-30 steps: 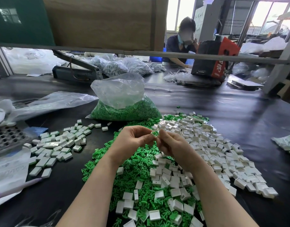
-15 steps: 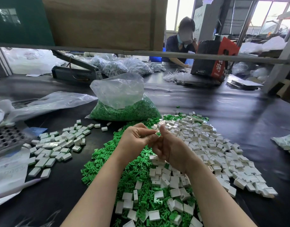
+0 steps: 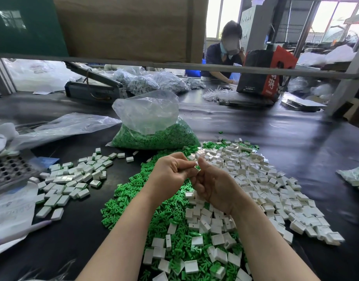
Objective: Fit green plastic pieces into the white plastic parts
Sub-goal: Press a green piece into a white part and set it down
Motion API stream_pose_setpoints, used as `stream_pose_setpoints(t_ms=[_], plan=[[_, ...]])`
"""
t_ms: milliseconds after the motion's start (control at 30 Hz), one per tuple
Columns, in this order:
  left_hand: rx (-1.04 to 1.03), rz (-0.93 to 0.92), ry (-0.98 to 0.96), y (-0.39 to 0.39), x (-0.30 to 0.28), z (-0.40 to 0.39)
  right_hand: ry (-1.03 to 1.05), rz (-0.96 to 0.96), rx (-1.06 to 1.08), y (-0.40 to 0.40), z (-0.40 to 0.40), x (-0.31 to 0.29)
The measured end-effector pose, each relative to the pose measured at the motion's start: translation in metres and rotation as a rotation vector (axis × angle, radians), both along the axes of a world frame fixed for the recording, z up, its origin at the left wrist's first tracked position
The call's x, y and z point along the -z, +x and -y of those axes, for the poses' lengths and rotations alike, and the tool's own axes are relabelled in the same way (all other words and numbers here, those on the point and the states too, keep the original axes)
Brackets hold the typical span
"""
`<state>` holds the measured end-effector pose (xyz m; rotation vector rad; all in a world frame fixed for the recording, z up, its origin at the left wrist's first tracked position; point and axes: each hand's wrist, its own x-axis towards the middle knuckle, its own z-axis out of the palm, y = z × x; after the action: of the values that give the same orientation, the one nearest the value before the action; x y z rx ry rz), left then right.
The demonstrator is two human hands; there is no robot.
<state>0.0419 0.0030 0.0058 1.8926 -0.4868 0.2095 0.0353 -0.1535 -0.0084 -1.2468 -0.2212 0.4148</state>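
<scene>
Left hand (image 3: pixel 170 172) and right hand (image 3: pixel 212 184) pinch one small green plastic piece (image 3: pixel 197 167) between meeting fingertips; white part hidden.

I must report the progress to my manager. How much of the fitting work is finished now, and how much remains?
Done: a finished pile of white parts showing green edges lies at the left. In hand: the left hand and right hand pinch one small piece together between their fingertips. Left: a much larger heap of white parts, loose green pieces and a bag of more green. Most of the job remains.
</scene>
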Motion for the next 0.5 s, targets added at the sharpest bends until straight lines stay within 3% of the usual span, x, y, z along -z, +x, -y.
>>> stream_pose_setpoints(t_ms=[500], plan=[[0.003,0.03,0.019,-0.0014,-0.002,0.0008,-0.072,-0.018,0.006,0.0002,0.0007,-0.0018]])
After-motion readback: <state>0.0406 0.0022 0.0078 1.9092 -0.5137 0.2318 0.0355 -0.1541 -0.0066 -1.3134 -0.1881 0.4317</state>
